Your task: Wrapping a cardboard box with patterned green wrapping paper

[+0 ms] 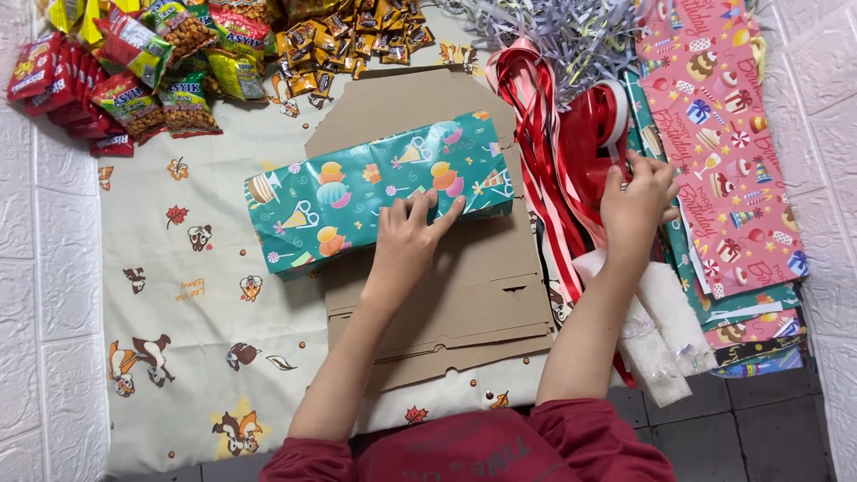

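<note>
1. The teal gift-wrapped oblong box (379,192), printed with cupcakes, party hats and sweets, lies a little tilted on the flattened brown cardboard sheets (446,303); the paper is glossy, creased, and already covers every side you can see.
2. The box sits across the upper half of the cardboard, its left end overhanging onto the cream cartoon-print cloth (187,295).
3. Your left hand (409,234) rests palm-down on the box's lower long edge, fingers spread flat on the paper, thumb angled toward the right end. It presses rather than clasps: an open, flat hold, nothing enclosed.
4. Your left forearm runs up from the lower middle across the cardboard, red sleeve (308,460) at the elbow.
5. Your right hand (636,201) is well right of the cardboard, raised over the loose bundle of red and pink ribbon (544,152). Fingertips are pinched together at a roll of clear adhesive tape (612,114); whether they actually grasp the tape end, you cannot tell from this angle.
6. Right of the cardboard, beyond the ribbon: a stack of pink and teal birthday wrapping sheets (732,170).
7. Above the cardboard: shredded pale paper filling (553,31) and small gold-wrapped sweets (353,40).
8. Above-left of the cardboard: red and green snack packets (134,76) heaped on the cloth.
</note>
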